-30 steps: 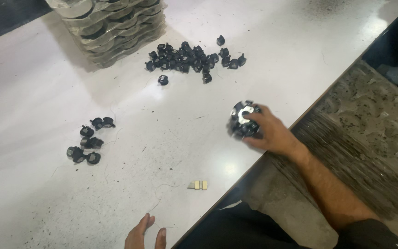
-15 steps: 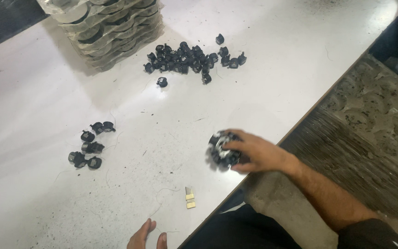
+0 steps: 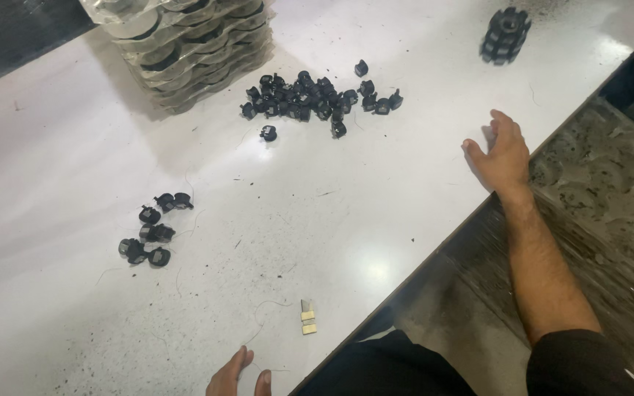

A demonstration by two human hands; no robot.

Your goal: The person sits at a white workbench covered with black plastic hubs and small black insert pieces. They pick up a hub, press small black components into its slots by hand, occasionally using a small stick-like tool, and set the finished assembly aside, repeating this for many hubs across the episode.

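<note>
My right hand (image 3: pixel 504 150) lies open and flat on the white table (image 3: pixel 376 213) near its right edge, holding nothing. A black round toothed part (image 3: pixel 505 34) stands apart from it at the far right of the table. Only the fingertips of my left hand (image 3: pixel 240 375) show at the bottom edge, spread on the table with nothing in them. Beside them lie small beige pieces (image 3: pixel 307 320).
A pile of several small black parts (image 3: pixel 317 97) lies at the far middle, with a smaller group (image 3: pixel 152 233) at the left. A stack of clear trays (image 3: pixel 185 44) holding round parts stands at the back. The table edge runs diagonally above a speckled floor (image 3: pixel 610 220).
My right hand was shut on the black round part near the table edge. It has let go; the part now stands far off at the right and the hand is open.
</note>
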